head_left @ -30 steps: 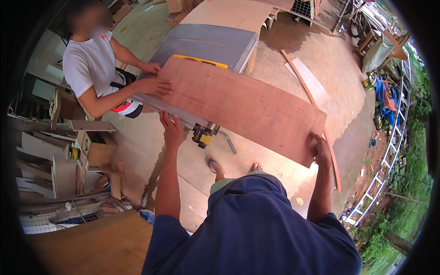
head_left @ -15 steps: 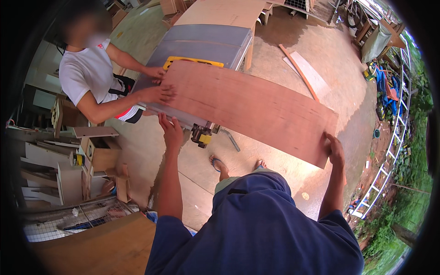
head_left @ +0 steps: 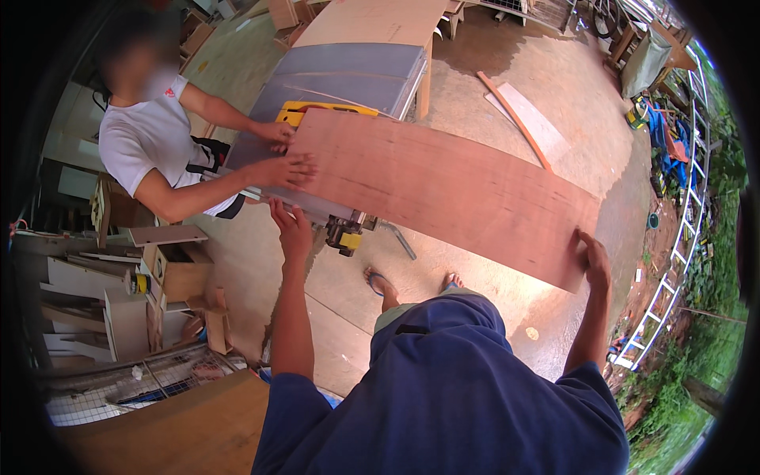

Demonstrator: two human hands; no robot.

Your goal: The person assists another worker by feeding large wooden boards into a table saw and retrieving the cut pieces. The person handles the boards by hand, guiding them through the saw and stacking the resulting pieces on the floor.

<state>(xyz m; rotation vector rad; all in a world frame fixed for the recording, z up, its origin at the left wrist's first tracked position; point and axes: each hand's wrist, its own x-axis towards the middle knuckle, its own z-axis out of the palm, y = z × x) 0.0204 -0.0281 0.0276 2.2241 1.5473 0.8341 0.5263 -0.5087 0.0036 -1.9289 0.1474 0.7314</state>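
Note:
A long reddish-brown plywood board (head_left: 435, 182) lies across the near part of a grey table saw (head_left: 340, 71), over its yellow insert (head_left: 294, 107), and extends out to the right. My left hand (head_left: 291, 227) has its fingers apart at the saw's near metal edge, left of a black and yellow fitting (head_left: 345, 236). My right hand (head_left: 594, 260) grips the board's right end. At the left, a person in a white T-shirt (head_left: 138, 146) has both hands at the board's left end, one spread on top of it.
Offcuts and wooden boxes (head_left: 178, 269) pile at the left, above a wire grid (head_left: 134, 384). A brown panel (head_left: 158, 435) is at lower left. Loose strips (head_left: 526, 127) lie on the concrete floor beyond the board. A white ladder (head_left: 661, 309) lies along the right side by greenery.
The board has shifted to the right along with my right hand, and the other person's hands have moved slightly right with it. My left hand stays at the saw's edge.

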